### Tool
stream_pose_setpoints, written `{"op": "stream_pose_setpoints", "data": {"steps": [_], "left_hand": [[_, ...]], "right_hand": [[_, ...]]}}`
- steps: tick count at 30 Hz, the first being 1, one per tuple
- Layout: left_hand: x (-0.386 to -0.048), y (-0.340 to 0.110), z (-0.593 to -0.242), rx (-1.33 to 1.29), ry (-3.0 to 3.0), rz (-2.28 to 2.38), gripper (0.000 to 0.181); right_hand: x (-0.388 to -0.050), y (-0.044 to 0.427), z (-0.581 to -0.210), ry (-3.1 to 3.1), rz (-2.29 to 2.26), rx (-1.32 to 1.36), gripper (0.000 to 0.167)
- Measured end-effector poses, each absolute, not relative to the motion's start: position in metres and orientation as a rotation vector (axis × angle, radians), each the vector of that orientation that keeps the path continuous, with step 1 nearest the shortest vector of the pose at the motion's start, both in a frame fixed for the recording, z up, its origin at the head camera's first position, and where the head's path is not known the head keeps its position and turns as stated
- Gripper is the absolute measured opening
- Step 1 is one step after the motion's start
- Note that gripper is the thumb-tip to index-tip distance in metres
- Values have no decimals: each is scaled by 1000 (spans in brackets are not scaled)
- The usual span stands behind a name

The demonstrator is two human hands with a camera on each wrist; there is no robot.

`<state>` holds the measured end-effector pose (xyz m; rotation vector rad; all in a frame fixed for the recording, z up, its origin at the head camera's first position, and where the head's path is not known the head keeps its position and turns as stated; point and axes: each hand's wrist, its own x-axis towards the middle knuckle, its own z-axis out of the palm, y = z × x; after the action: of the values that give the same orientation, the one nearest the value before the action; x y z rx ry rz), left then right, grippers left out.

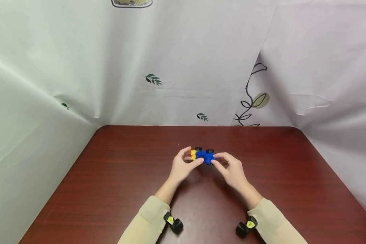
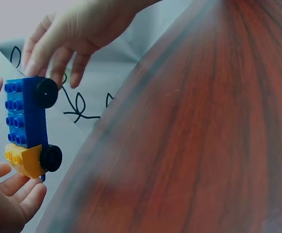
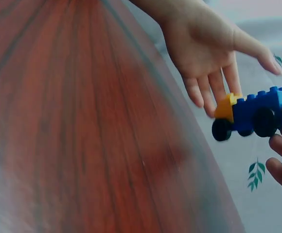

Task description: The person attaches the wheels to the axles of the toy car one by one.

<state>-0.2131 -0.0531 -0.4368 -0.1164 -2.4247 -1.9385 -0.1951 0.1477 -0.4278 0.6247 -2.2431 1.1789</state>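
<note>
A toy car (image 1: 205, 156) built of blue studded bricks, with a yellow sloped brick (image 2: 25, 161) at one end and black wheels (image 3: 265, 122), is held up above the table. My right hand (image 1: 235, 171) pinches its blue end between thumb and fingers. At the yellow end is my left hand (image 1: 183, 169), its fingers fairly straight and its thumb spread away. In the right wrist view those left fingers (image 3: 218, 86) reach behind the yellow brick; whether they touch it I cannot tell.
Under both hands lies a dark red wood-grain table (image 1: 125, 176) with rounded far corners. Pale cloth (image 1: 183, 67) printed with leaves hangs behind it and at both sides. Black wrist cameras (image 1: 177, 226) are strapped over the light sleeves (image 1: 149, 217).
</note>
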Motion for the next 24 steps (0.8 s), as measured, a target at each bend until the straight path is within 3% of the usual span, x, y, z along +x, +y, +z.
{"op": "stream_pose_setpoints", "data": {"steps": [6, 15, 24], "left_hand": [[-210, -55, -429, -71, -2390, -1925, 64], [-216, -48, -432, -8, -2371, -1970, 51], [-220, -48, -432, 4, -2387, -1925, 50]], "right_hand": [[-205, 156, -428, -2382, 1327, 409, 17], [-218, 166, -433, -2454, 1797, 172, 26], [-232, 166, -428, -2727, 1611, 125, 25]]}}
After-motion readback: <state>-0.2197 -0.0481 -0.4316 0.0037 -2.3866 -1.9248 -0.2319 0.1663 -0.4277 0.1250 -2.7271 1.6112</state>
